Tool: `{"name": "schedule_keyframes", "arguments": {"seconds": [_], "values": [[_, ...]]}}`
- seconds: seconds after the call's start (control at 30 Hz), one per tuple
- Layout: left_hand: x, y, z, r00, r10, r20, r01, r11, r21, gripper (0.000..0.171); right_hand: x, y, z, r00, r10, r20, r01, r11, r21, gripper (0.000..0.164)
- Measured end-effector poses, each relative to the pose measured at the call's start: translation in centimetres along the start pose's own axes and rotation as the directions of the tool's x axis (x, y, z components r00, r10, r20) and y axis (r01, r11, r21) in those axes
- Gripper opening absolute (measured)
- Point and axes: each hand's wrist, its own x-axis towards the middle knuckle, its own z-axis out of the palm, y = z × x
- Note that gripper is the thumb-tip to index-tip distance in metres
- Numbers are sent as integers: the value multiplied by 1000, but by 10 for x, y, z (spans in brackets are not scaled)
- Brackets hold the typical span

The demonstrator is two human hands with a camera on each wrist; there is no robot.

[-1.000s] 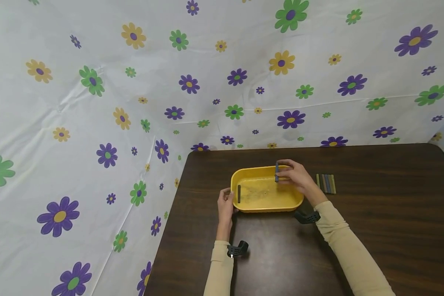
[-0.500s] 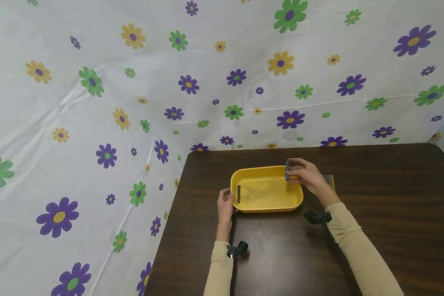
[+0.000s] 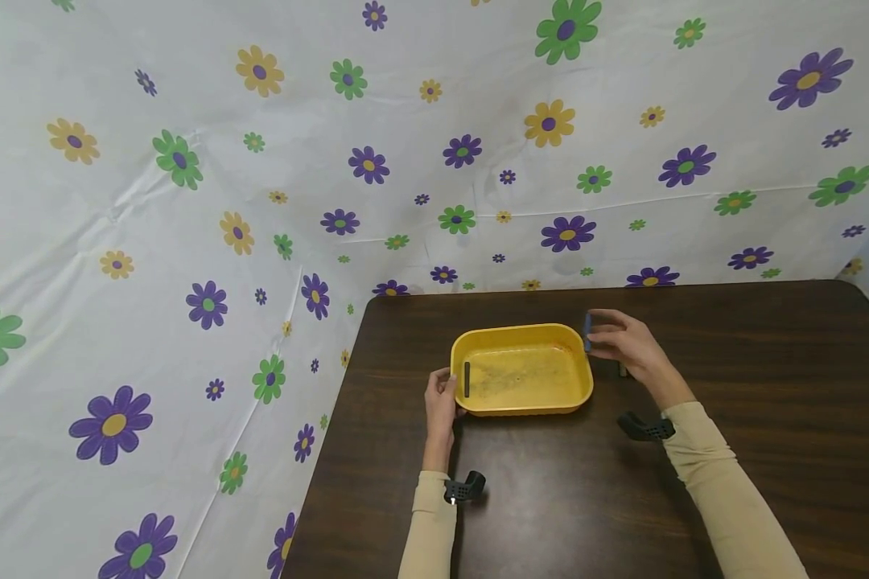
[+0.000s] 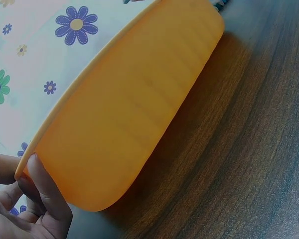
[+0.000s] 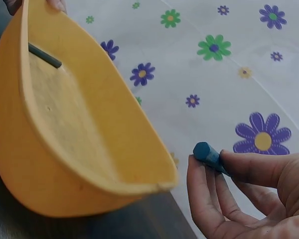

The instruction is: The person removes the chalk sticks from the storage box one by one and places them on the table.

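My left hand (image 3: 440,400) holds the left end of a yellow tray (image 3: 525,378). In the left wrist view, its fingers and thumb pinch the tray's rim (image 4: 82,74). Inside the tray, along its left end, lies a dark crayon (image 3: 467,379), seen as dark green in the right wrist view. Just off the tray's right end, my right hand (image 3: 633,347) pinches a blue crayon (image 3: 588,331) between thumb and fingers. The right wrist view shows the flat, six-sided end of that blue crayon (image 5: 204,151) facing the camera.
An olive crayon (image 3: 622,369) on the dark wooden table (image 3: 529,482) peeks out under my right hand, which hides the rest of that row. A white flowered sheet (image 3: 405,121) rises behind the table and along its left side.
My right hand has moved rightward with the blue crayon, from over the tray to beyond its right end, now covering most of the crayon row. The left hand and tray stay put.
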Motion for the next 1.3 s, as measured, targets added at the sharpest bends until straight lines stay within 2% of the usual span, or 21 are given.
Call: {"name": "schedule_keyframes", "arguments": {"seconds": [0.23,0.33,0.47,0.57,0.7,0.77,0.87,1.0,1.13,1.3], "values": [[-1,3,0,1000,-6,17,6,1000,4,34,-6,8,-21,1000,-11,-25,11,1000,20,67],[1,0,0,1000,-7,17,6,1000,7,34,-10,11,-31,999,-22,-40,22,999,24,61],[13,-17,0,1000,-15,11,15,1000,10,33,-14,17,-43,997,-33,-73,34,999,10,54],[21,-32,0,1000,-15,-3,15,1000,8,33,-17,20,-51,995,-37,-93,38,999,13,56],[26,-42,0,1000,-10,-26,10,1000,6,34,-20,26,-62,994,-35,-108,40,998,47,56],[26,-43,1,999,-9,-36,9,1000,7,33,-22,29,-66,992,-45,-119,47,999,13,57],[26,-43,1,999,-17,-46,17,1000,2,32,-24,33,-70,987,-65,-147,51,994,-100,60],[25,-43,0,999,-25,-45,25,1000,-1,30,-26,37,-73,978,-87,-191,38,968,-250,61],[25,-43,0,999,-17,-39,17,1000,-5,30,-27,43,-76,970,-85,-226,7,945,-327,60],[10,-16,0,1000,-7,-3,7,1000,-2,32,-27,51,-82,963,-89,-253,-25,909,-415,58]]}}
